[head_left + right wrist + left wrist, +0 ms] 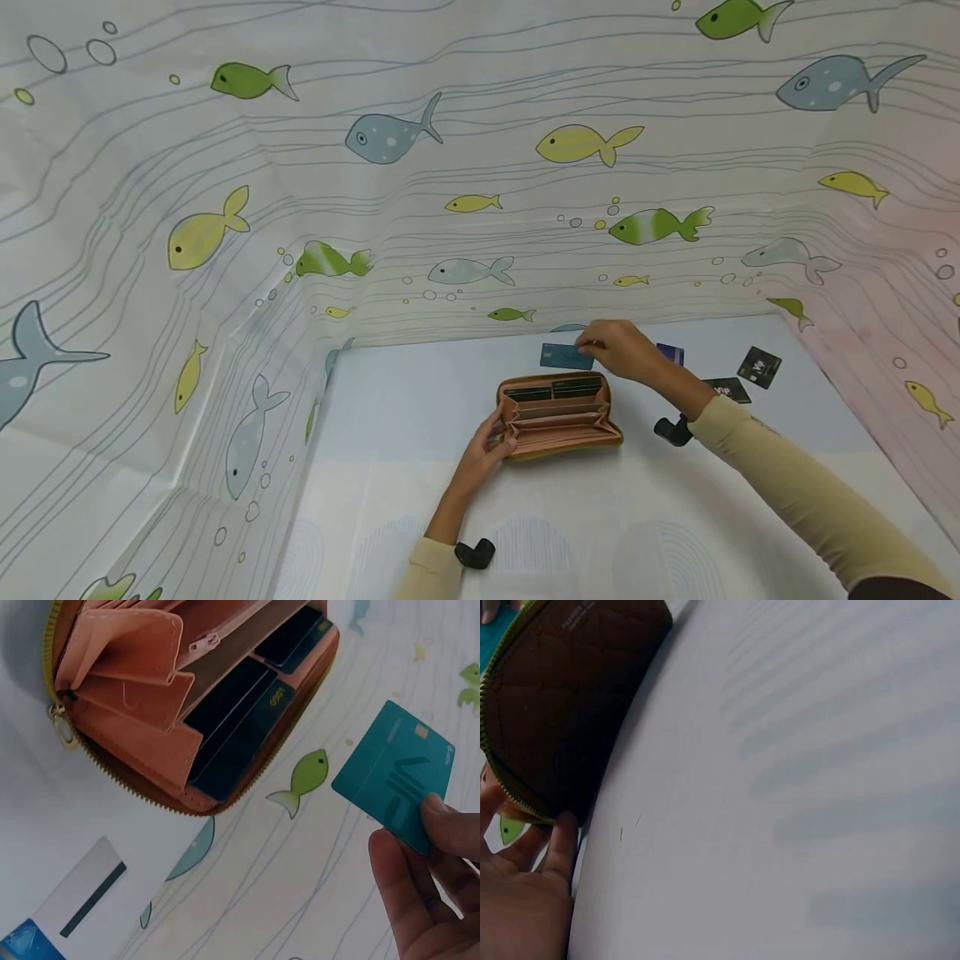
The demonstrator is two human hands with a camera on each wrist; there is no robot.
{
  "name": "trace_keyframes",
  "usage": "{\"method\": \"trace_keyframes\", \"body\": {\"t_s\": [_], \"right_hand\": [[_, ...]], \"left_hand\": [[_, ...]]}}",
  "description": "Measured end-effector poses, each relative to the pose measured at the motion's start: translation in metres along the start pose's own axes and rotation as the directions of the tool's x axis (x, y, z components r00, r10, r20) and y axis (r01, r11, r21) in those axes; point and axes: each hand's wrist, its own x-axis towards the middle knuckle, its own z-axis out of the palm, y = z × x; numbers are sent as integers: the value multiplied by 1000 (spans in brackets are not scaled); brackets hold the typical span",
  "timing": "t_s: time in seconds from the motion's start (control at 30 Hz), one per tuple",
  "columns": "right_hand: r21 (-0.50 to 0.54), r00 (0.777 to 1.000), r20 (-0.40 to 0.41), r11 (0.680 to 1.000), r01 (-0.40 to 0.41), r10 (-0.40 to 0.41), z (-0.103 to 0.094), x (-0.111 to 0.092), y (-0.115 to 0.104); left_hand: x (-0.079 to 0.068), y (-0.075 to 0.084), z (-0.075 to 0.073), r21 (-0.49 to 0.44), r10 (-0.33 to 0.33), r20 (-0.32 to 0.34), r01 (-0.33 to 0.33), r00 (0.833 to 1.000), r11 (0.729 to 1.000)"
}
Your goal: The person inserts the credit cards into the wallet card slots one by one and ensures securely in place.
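Note:
A brown quilted zip wallet (566, 435) lies unzipped and spread wide, showing its pinkish inner pockets in the head view. Its left end is held by my left hand (480, 454), thumb toward the front edge. Dark cards (241, 720) sit in the slots along its back side. Just behind the wallet, my right hand (622, 348) pinches a teal card (394, 772) by one corner, between thumb and fingers. That card is apart from the wallet. In the left wrist view, the wallet's quilted outside (562, 697) faces the camera.
Two black cards, one flat at the right (760, 367) and one partly behind my right forearm (729, 388), lie on the white table (390, 417). A blue card (672, 354) is nearby. Fish-patterned sheeting (480, 242) rises behind the table and at its sides.

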Motion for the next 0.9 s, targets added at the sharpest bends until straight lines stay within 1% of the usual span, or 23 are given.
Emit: {"method": "trace_keyframes", "body": {"t_s": [0.03, 0.1, 0.3, 0.4, 0.43, 0.63, 0.67, 0.9], "right_hand": [[-3, 1000, -2, 1000, 14, -14, 2, 1, -1], [-9, 999, -5, 999, 37, -37, 5, 4, -1], [-35, 999, -17, 998, 45, -46, 15, 10, -5], [-45, 998, -20, 997, 59, -60, 20, 12, -7], [-44, 998, -19, 997, 65, -66, 21, 13, -7], [-16, 998, 4, 998, 68, -68, 32, 19, -8], [-16, 998, 10, 998, 67, -67, 34, 21, -9], [-22, 996, 41, 996, 84, -83, 45, 27, -12]], "left_hand": [[1, -4, 0, 3, -4, -3, 4, 1000, 1000], [2, -7, -1, -15, -28, 0, 28, 1000, 999], [2, -8, 0, -13, -51, -8, 51, 999, 999], [3, -6, 0, -5, -61, -6, 61, 998, 998], [2, -4, 0, -3, -66, -2, 66, 998, 998], [-3, 24, -5, 16, -54, 46, 53, 998, 998], [-4, 28, -6, 19, -42, 51, 41, 998, 999], [-6, 32, -6, -9, -71, 57, 72, 996, 997]]}}
